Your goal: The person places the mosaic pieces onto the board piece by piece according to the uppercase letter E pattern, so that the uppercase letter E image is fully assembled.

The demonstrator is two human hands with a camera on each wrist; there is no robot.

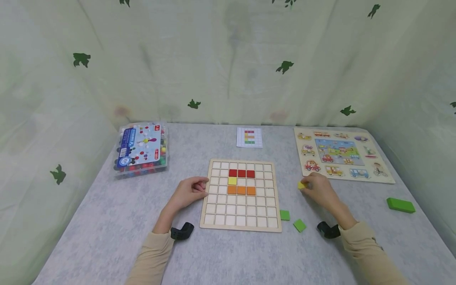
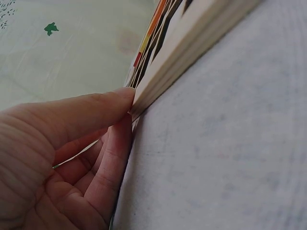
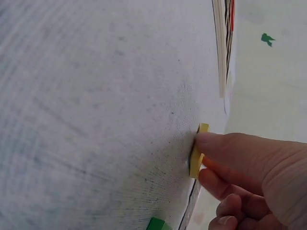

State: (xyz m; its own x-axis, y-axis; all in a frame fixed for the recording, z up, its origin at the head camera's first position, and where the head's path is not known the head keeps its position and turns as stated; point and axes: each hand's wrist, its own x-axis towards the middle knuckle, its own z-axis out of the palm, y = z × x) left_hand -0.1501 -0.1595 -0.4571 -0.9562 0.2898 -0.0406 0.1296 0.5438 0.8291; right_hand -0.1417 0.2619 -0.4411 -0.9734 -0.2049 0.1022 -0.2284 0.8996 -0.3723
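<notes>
A wooden grid board (image 1: 240, 228) lies at the centre of the table. In its cells sit a row of red tiles (image 1: 242, 173), a single yellow tile (image 1: 232, 181) below them, and a row of orange tiles (image 1: 241, 190). My left hand (image 1: 188, 192) holds the board's left edge, thumb and fingertips against its side in the left wrist view. Off to the right of the board, my right hand (image 1: 319, 192) pinches a yellow tile (image 3: 197, 155) between thumb and fingers, close over the table. Two green tiles (image 1: 285, 215) lie between the board and that hand.
Behind the board lies a pattern card (image 1: 259, 138) with coloured squares. A clear box of coloured pieces (image 1: 165, 160) stands at the back left. A picture puzzle board (image 1: 342, 174) lies at the back right, with a green block (image 1: 401, 205) in front of it.
</notes>
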